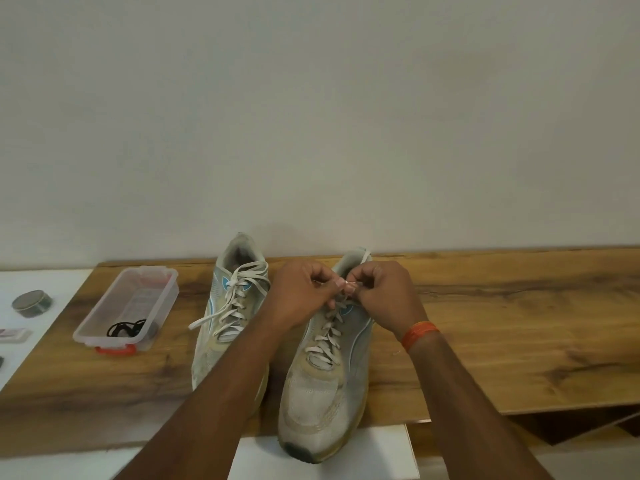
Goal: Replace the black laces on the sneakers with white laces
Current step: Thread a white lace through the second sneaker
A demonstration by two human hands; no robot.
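Observation:
Two worn grey-white sneakers stand side by side on a wooden board point(502, 341), toes toward me. The left sneaker point(227, 327) carries a white lace point(239, 299) threaded through its eyelets, with a bow at the top and one end trailing left. The right sneaker point(325, 386) is also threaded with a white lace point(327, 336). Above its top eyelets my left hand point(301, 294) and my right hand point(382, 294) meet, each pinching a part of that lace between curled fingers. Black laces point(126, 329) lie coiled in a clear plastic box point(104, 317) on the left.
The box has red clips and sits at the board's left end. A small round tin point(32, 303) and a flat packet point(12, 336) rest on the white surface further left. The right sneaker's toe overhangs the board's front edge. A plain wall stands behind.

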